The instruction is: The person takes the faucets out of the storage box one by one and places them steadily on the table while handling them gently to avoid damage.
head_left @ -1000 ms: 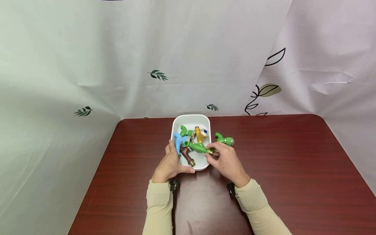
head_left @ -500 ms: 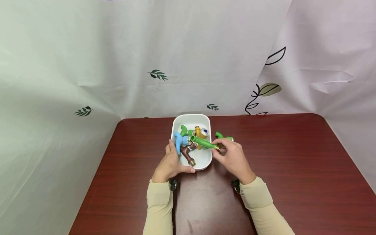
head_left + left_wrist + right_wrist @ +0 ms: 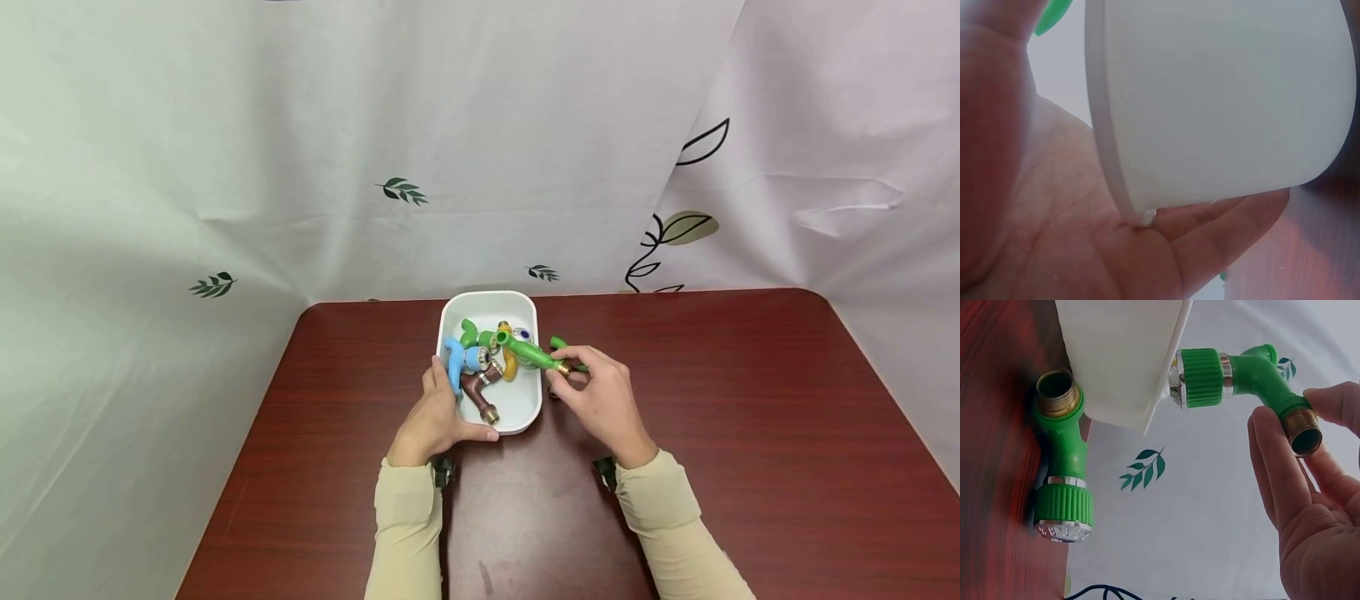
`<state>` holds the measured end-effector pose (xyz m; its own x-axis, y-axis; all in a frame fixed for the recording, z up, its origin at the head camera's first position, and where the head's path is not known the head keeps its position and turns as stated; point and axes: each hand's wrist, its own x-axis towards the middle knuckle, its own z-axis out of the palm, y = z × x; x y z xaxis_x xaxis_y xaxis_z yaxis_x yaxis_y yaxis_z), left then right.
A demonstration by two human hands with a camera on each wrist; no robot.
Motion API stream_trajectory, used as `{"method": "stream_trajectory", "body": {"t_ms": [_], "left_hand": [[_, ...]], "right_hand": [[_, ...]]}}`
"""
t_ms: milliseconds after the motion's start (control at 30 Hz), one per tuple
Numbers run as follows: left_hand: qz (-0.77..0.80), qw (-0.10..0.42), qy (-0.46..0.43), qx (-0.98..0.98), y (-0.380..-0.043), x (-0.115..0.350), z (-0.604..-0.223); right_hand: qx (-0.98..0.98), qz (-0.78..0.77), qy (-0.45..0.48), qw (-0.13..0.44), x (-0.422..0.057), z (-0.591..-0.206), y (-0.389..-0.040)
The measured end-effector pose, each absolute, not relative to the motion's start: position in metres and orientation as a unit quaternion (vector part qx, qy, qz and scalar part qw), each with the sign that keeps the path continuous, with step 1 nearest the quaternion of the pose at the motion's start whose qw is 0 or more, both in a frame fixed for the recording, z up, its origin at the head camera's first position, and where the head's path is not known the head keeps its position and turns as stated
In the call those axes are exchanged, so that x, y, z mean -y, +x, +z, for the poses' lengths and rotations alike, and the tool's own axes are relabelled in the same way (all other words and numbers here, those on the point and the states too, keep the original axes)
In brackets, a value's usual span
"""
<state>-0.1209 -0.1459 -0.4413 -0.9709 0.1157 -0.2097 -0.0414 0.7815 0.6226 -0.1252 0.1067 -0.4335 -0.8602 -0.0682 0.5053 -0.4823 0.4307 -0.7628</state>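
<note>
My left hand (image 3: pixel 429 423) holds the near left corner of a white plastic tub (image 3: pixel 488 294), thumb along the near side and fingers against the left wall. With my right hand (image 3: pixel 602 406) I pinch a green water tap (image 3: pixel 531 352) by its brass threaded end, above the tub's right rim. Its ribbed knob (image 3: pixel 1202 377) shows in the right wrist view. Inside the tub lie a blue tap (image 3: pixel 454 363), a brown tap (image 3: pixel 476 392), a yellow tap (image 3: pixel 511 367) partly hidden by the held one, and another green tap (image 3: pixel 470 334).
Right of the tub, a further green tap (image 3: pixel 1066 450) rests on the reddish-brown table (image 3: pixel 720 392), mostly behind my right hand in the head view. A white curtain (image 3: pixel 480 167) with leaf prints hangs behind the table.
My right hand has moved right and slightly away from me, carrying the green tap from over the tub's middle to its right rim. My left hand stays on the tub.
</note>
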Motion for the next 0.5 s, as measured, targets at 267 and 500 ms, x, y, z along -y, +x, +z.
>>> {"method": "stream_trajectory", "body": {"t_ms": [267,500], "left_hand": [[0.329,0.111,0.027,-0.937,-0.121,0.146,-0.441],[0.329,0.112,0.029,-0.937,-0.121,0.146,-0.441]], "right_hand": [[0.829,0.505,0.135,0.201,-0.113,-0.432,-0.127],[0.830,0.505,0.121,0.203,-0.118,-0.431,-0.128]]}}
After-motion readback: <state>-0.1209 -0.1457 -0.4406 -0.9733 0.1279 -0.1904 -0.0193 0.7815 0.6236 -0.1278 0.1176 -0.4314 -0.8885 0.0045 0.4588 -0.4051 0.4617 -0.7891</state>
